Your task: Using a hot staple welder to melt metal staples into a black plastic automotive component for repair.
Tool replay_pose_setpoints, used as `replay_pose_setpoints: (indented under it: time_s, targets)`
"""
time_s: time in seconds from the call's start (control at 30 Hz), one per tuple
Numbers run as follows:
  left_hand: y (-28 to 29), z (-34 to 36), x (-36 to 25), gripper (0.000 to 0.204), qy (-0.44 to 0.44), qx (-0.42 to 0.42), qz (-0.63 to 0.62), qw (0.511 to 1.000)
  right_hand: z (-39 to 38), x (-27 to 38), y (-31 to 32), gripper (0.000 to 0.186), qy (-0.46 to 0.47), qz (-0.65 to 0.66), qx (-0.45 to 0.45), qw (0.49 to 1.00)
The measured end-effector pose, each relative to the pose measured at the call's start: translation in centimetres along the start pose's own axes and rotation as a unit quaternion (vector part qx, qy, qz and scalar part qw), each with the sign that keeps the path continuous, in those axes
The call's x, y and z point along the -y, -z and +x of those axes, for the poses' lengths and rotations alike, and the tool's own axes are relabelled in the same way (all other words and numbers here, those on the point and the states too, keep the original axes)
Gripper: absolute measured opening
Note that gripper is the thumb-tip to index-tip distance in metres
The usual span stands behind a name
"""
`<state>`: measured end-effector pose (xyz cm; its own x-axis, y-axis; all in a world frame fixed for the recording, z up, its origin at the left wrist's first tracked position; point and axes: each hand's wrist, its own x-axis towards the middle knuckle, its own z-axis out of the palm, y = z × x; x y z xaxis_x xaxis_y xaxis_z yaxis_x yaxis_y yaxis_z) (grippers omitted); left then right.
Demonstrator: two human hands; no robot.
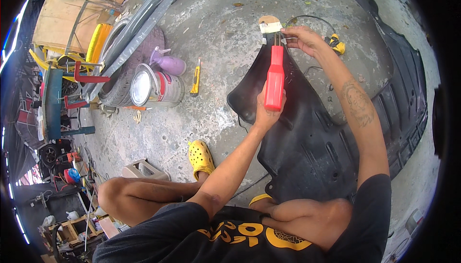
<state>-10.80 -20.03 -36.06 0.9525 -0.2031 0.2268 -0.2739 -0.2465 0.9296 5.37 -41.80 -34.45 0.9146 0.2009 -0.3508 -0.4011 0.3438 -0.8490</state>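
My left hand is wrapped round a red soldering gun, whose two metal prongs point away from me. The prongs reach the narrow far tip of a large black plastic panel on the floor. A piece of brown cardboard with pale tape sits at that tip. My right hand pinches the tip's right edge beside the tape, fingers bent. Its exact grip is partly hidden. Part of the panel lies under my tattooed right forearm, and it curves far off to the right.
Left of the panel are a yellow utility knife, a paint can, a purple spray bottle and a tyre. A yellow-black tool with a cable lies beyond my right hand. Red clamps grip a blue stand at the left.
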Motion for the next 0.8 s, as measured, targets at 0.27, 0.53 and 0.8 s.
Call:
replay_pose_setpoints:
  time_s: [0.27,0.53,0.8]
  targets:
    - [-0.6,-0.4,1.0,0.029,-0.028,-0.004,0.002,1.0,-0.1,0.0,-0.2,0.02,0.007,-0.019,0.004,1.0]
    - [-1.3,-0.5,-0.6,0.014,-0.014,-0.02,0.004,1.0,0.1,-0.1,0.4,0.021,-0.001,-0.024,0.018,1.0]
    - [-1.8,-0.6,-0.9,0.031,-0.019,-0.029,-0.007,0.999,-0.1,0.1,-0.9,0.029,-0.01,-0.016,-0.026,0.999]
